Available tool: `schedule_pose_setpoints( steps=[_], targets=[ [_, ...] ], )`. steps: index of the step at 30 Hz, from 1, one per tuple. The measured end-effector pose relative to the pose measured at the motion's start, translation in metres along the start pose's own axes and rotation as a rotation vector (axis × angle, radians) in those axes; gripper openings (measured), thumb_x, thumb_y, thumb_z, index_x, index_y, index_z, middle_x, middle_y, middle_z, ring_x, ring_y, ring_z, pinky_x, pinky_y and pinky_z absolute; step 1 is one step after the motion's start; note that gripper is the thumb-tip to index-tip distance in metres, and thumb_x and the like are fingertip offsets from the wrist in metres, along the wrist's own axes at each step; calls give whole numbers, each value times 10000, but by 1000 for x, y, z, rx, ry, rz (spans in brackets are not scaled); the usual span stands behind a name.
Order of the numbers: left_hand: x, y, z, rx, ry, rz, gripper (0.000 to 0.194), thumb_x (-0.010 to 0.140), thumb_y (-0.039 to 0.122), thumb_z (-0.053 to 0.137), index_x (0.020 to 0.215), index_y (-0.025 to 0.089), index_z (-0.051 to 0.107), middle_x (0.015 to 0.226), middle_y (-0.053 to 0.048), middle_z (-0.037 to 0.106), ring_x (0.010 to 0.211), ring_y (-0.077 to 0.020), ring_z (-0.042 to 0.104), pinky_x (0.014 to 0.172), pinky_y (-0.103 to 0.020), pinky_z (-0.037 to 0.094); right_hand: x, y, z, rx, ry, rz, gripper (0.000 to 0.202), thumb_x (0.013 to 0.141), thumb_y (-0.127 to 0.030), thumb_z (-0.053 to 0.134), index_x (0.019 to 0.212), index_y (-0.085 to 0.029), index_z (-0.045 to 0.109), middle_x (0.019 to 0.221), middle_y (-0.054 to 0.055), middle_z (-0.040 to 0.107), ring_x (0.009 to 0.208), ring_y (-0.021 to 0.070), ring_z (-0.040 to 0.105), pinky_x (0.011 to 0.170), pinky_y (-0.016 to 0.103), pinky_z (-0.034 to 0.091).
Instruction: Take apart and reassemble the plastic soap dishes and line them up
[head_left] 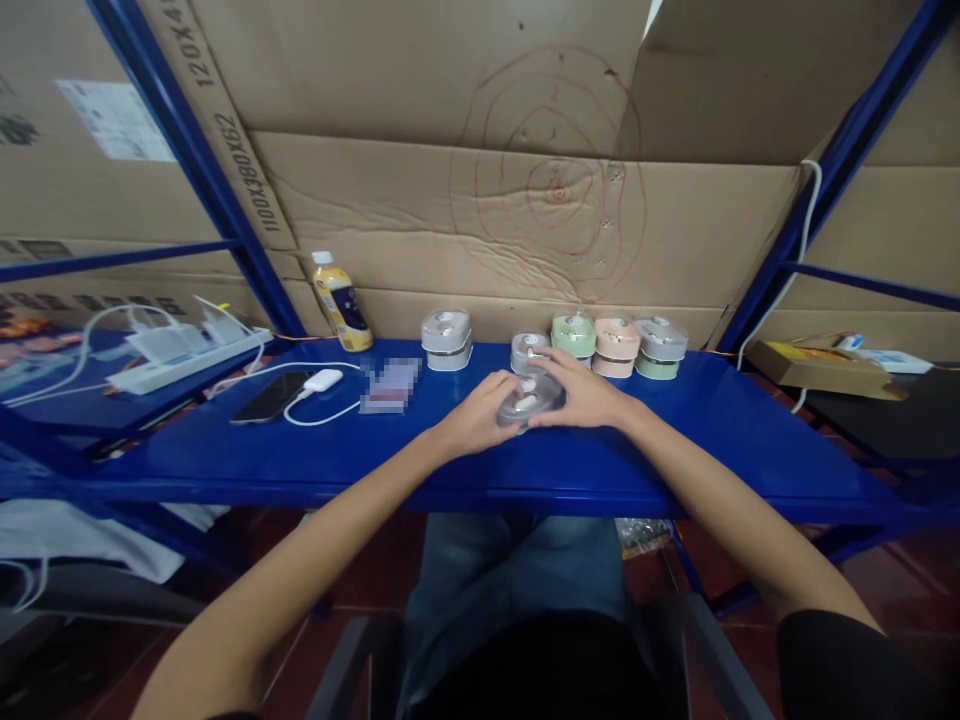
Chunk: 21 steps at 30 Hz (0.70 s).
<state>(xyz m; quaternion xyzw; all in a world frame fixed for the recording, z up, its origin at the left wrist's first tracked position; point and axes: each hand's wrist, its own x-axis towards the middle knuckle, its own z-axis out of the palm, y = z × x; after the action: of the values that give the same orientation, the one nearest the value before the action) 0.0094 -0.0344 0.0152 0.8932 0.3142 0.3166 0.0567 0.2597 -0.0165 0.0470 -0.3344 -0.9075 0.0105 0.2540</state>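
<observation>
Between both hands, just above the blue shelf top, is a small rounded grey box with a clear lid (532, 402). My left hand (480, 415) grips its left side, fingers curled near the top. My right hand (583, 390) wraps around the right side, thumb low and fingers over the far edge. Behind it stands another grey lidded box (525, 350), partly hidden by my right hand. Farther right are a green box (573, 335), a peach box (616, 347) and a grey-and-green stack (660, 347). To the left sits a grey stacked box (446, 340).
A yellow drink bottle (343, 305) stands at the back left. Near it lie a dark phone (270, 397), a white adapter with cable (323, 380) and a blurred-out packet (391, 386). Blue metal posts (862, 150) and cardboard (375, 190) bound the shelf (712, 450).
</observation>
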Motion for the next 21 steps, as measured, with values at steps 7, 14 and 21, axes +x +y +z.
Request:
schedule_pose_setpoints(
  steps=[7, 14, 21],
  targets=[
    [5, -16, 9, -356, -78, -119, 1155, 668, 521, 950, 1600, 187, 355, 1631, -229, 437, 1509, -433, 450, 1265, -603, 361, -7, 2, 10, 72, -157, 49, 1070, 725, -701, 862, 1610, -242, 473, 1558, 181, 592, 1416, 402, 581, 1153, 588, 482],
    [2, -16, 19, -352, -127, -201, 1348, 612, 557, 985, 1673, 194, 238, 1684, -251, 382, 1545, -472, 403, 1264, -649, 337, -6, -12, 14, 66, -127, 113, 1029, 714, -713, 856, 1571, -248, 526, 1529, 176, 618, 1366, 410, 620, 1100, 579, 522],
    [-2, -29, 3, -323, -95, -170, 1102, 648, 486, 963, 1552, 180, 413, 1570, -203, 541, 1432, -412, 548, 1213, -563, 429, 18, -17, 30, 54, -111, 76, 968, 756, -700, 830, 1530, -189, 553, 1436, 194, 665, 1285, 393, 656, 1061, 548, 534]
  ],
)
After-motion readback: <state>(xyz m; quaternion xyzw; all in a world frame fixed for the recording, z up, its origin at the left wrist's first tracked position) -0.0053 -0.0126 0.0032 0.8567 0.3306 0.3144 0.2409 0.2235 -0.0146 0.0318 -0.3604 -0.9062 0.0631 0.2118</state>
